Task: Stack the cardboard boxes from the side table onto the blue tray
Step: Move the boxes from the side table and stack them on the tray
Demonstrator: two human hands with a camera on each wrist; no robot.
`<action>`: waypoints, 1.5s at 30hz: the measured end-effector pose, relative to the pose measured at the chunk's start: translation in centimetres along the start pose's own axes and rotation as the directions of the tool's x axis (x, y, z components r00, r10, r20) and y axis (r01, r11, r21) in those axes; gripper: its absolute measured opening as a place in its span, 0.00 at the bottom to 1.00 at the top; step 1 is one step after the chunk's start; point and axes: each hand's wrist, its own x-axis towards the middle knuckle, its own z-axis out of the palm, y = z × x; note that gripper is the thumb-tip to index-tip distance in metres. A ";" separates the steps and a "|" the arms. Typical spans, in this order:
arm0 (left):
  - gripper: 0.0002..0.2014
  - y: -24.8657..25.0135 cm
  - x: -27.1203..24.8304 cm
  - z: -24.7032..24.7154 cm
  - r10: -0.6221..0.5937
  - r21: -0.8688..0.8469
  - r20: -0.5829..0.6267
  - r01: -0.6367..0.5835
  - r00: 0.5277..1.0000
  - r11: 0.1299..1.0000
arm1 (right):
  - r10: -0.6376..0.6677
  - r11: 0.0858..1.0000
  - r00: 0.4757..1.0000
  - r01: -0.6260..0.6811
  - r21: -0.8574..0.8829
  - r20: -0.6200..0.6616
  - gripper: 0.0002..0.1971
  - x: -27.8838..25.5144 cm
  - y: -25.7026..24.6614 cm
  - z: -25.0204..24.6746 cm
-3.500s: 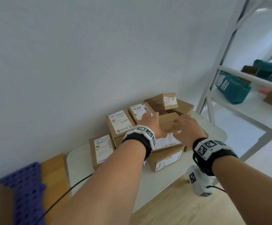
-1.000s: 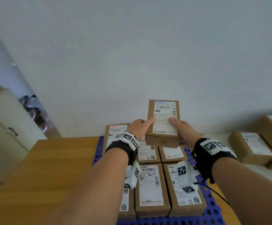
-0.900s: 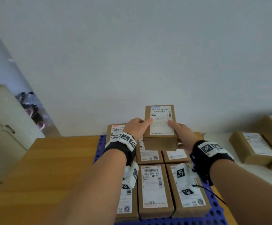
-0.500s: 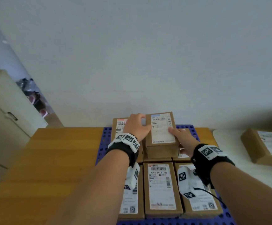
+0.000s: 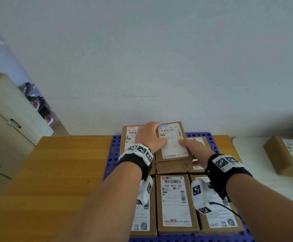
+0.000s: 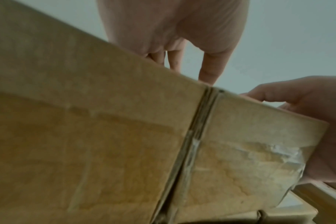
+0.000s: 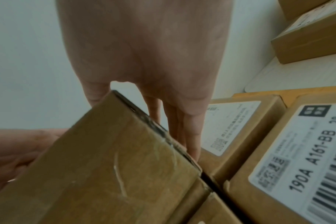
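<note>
— Box orientation first: which way does the one you hold point?

— Your held box (image 5: 172, 142) lies label-up, its long axis running away from you toward the wall (image 5: 159, 58), parallel to the boxes under it. The label's top edge is at the far end and its logo at your end.

— Where does it sit?

— On the second layer, over the middle box of the far row on the blue tray (image 5: 113, 151). It looks level. From the head view you cannot tell whether its whole underside is down on that box.

— And your hands?

— Your left hand (image 5: 150, 137) lies over the far left corner, fingers close together and bent over the left edge, thumb on the label. Your right hand (image 5: 193, 148) grips the right side, thumb on the label's right margin. In the right wrist view the fingers (image 7: 184, 130) are pressed together and point down along the box's side wall, into the gap beside the neighbouring box (image 7: 238, 125). So the box lies between your two palms, with thumbs on top and fingers down the sides.

— What else is around?

— Three boxes form the near row; the centre one (image 5: 175, 201) reads 400A B019 J02. The tray rests on a wooden table (image 5: 54, 172). To your right, another box (image 5: 287, 154) lies on the white side table (image 5: 247, 154).
</note>
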 end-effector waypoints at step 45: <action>0.22 20.1 -5.1 7.9 0.137 0.240 0.193 -0.182 0.972 0.954 | -0.472 0.616 0.835 0.082 -0.784 -0.284 0.21 -10.6 3.6 -17.5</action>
